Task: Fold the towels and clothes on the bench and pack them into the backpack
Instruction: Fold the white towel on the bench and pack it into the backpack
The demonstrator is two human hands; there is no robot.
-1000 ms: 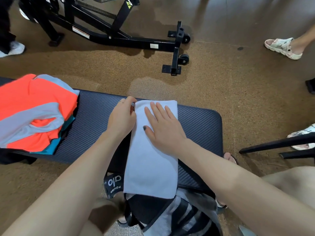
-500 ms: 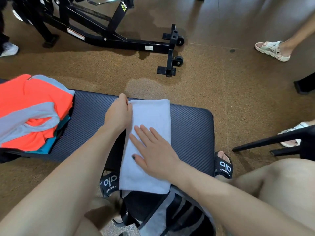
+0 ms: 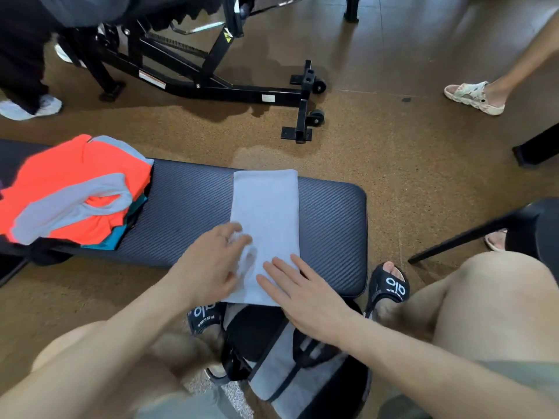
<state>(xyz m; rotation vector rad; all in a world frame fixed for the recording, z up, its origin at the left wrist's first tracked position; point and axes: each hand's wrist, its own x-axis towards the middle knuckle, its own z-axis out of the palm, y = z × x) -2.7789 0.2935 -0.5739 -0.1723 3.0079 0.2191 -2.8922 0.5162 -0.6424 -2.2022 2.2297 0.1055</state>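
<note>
A white towel, folded into a long strip, lies across the dark padded bench, its near end hanging over the front edge. My left hand is blurred at the strip's near left edge, fingers spread and touching the cloth. My right hand lies flat with straight fingers on the near right corner of the towel. A pile of orange, grey and teal clothes sits at the bench's left end. The grey and black backpack stands open on the floor between my feet, below the towel.
A black exercise machine frame with small wheels stands on the brown floor beyond the bench. Other people's feet show at far left and upper right. A dark chair stands at right. My sandalled feet flank the backpack.
Both hands have slid down the towel from its far end to its near end. The camera has tilted, so more of the floor and machine shows.
</note>
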